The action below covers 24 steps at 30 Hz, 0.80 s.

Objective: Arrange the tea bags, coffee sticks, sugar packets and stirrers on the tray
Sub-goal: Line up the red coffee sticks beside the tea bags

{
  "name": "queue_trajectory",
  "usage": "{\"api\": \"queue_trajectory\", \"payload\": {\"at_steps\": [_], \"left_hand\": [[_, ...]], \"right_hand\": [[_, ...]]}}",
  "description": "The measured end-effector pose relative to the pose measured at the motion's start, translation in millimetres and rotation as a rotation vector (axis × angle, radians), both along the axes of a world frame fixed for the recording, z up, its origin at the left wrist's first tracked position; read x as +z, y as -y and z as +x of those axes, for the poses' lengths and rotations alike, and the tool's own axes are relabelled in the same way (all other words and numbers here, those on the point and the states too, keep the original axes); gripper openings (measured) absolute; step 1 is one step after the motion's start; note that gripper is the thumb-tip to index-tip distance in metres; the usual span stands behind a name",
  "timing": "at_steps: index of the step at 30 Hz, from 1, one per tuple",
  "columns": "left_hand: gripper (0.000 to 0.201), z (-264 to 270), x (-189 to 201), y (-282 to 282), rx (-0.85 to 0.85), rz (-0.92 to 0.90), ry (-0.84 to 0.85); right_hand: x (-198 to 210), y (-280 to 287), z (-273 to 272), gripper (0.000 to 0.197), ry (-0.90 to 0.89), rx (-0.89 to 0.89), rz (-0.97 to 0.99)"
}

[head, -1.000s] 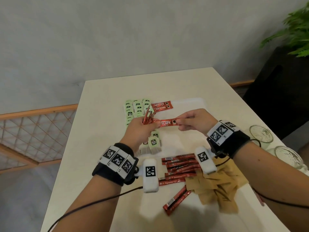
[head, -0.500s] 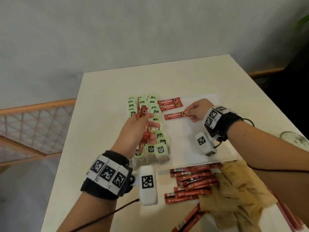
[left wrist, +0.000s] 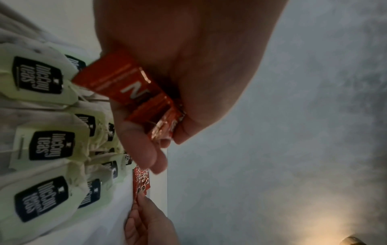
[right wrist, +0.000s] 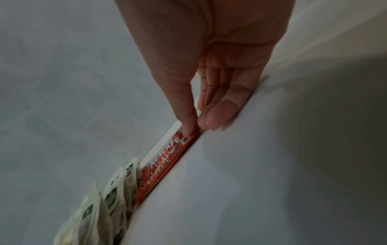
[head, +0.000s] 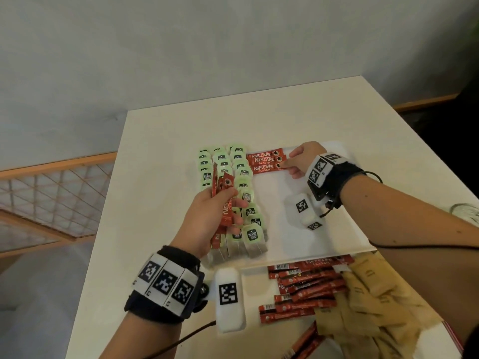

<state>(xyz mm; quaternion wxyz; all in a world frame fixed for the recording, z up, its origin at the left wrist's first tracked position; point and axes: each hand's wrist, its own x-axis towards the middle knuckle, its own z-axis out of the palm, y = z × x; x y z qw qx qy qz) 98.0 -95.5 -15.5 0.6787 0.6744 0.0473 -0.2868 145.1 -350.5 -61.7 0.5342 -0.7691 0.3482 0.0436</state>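
A white tray (head: 311,244) lies on the table, with rows of green tea bags (head: 243,174) along its left side. Three red coffee sticks (head: 264,161) lie side by side at the tray's far edge. My right hand (head: 287,164) pinches the right end of the nearest of the three sticks (right wrist: 165,159), which lies flat on the tray. My left hand (head: 233,208) hovers over the tea bags (left wrist: 48,145) and grips a bundle of coffee sticks (left wrist: 134,89). More coffee sticks (head: 305,283) and brown sugar packets (head: 375,299) lie in loose piles in front of the tray.
The cream table (head: 181,125) reaches to a grey wall. A glass (head: 466,211) stands at the right edge. A wooden lattice fence (head: 51,193) runs on the left, beyond the table. The tray's middle and right parts are bare white surface.
My right hand drew one coffee stick from the left hand's bundle, carried it to the tray's far edge and set it beside the two lying there. The left hand kept its bundle.
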Motion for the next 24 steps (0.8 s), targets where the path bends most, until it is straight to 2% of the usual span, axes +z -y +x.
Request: {"api": "queue_trajectory", "payload": {"at_steps": [6, 8, 11, 15, 17, 19, 24], "left_hand": [[0.024, -6, 1, -3, -0.089, 0.035, 0.036], [0.022, -9, 2, -3, -0.145, 0.065, 0.068], [0.019, -19, 6, 2, -0.23, 0.097, 0.09], [0.018, -34, 12, 13, -0.321, 0.118, 0.115], [0.018, -40, 18, 16, -0.336, 0.114, 0.122], [0.021, -45, 24, 16, -0.348, 0.112, 0.135], [0.018, -52, 31, 8, -0.301, 0.057, 0.15]], "right_hand": [[4, -1, -13, 0.029, 0.035, -0.05, -0.078], [13, -6, -30, 0.027, 0.114, -0.032, -0.086], [31, -24, -67, 0.024, 0.256, 0.071, 0.023], [50, -45, -111, 0.026, 0.289, 0.298, 0.117], [56, -49, -125, 0.021, 0.311, 0.351, 0.103], [59, -49, -136, 0.018, 0.356, 0.332, 0.072], [61, -38, -160, 0.016, 0.454, 0.139, 0.085]]}}
